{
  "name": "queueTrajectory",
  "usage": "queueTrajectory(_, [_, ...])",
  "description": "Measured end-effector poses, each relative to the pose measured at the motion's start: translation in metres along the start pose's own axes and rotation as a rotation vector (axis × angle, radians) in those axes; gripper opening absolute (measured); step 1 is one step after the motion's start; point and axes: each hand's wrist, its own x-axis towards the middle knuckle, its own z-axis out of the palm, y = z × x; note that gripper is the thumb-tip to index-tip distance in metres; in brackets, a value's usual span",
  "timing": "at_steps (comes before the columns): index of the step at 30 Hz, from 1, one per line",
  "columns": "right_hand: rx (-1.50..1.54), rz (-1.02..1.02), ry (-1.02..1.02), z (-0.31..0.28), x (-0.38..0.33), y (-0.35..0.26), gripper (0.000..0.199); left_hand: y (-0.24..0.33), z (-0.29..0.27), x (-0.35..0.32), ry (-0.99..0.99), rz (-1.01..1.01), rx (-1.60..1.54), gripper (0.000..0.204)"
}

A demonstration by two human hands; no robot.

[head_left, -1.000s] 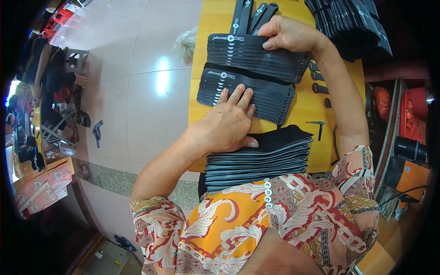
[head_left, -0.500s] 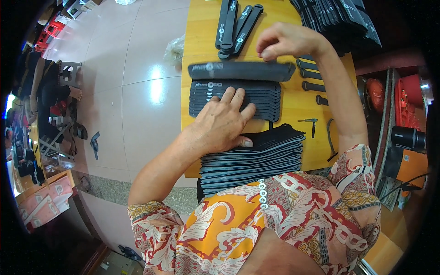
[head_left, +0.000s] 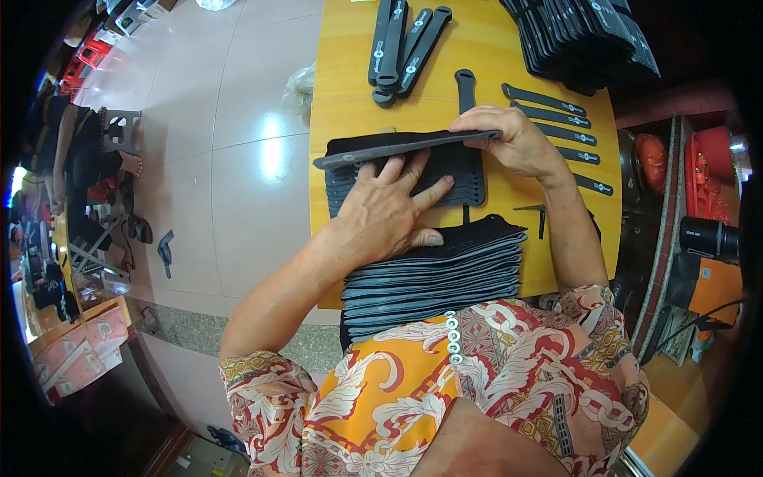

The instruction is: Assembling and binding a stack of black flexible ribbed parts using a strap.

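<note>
A stack of black fabric panels [head_left: 445, 191] lies on the yellow table in front of me. My left hand [head_left: 385, 208] rests on it with the fingers spread, their tips reaching the lower side of a raised black panel [head_left: 397, 149]. That panel stands tilted, its long edge toward me. At its right end, my right hand [head_left: 509, 139] pinches the edge between thumb and fingers. Closer to my body sits a thick pile of folded black and grey panels [head_left: 437, 274]. Beyond the raised panel, one black strap [head_left: 466, 91] with a looped end points away from me.
Several black straps [head_left: 568, 133] fan out on the table [head_left: 342, 87] at the right. More straps [head_left: 405, 52] are heaped at the far side. A big stack of black pieces [head_left: 584, 40] occupies the far right corner. A small dark tool [head_left: 542, 221] lies near my right forearm.
My right hand has come down toward me and now grips the panel's right end. The panel has tilted up over my left fingertips. A single strap now shows beyond it.
</note>
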Motion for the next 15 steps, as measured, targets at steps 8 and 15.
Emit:
queueTrajectory(8, [-0.243, -0.208, -0.012, -0.035, 0.048, -0.007, 0.014, 0.002, 0.002, 0.003, -0.099, 0.004, 0.017, 0.059])
queueTrajectory(15, [-0.106, -0.388, 0.190, -0.085, 0.108, -0.090, 0.007, 0.005, 0.005, 0.001, -0.122, -0.020, -0.027, 0.055])
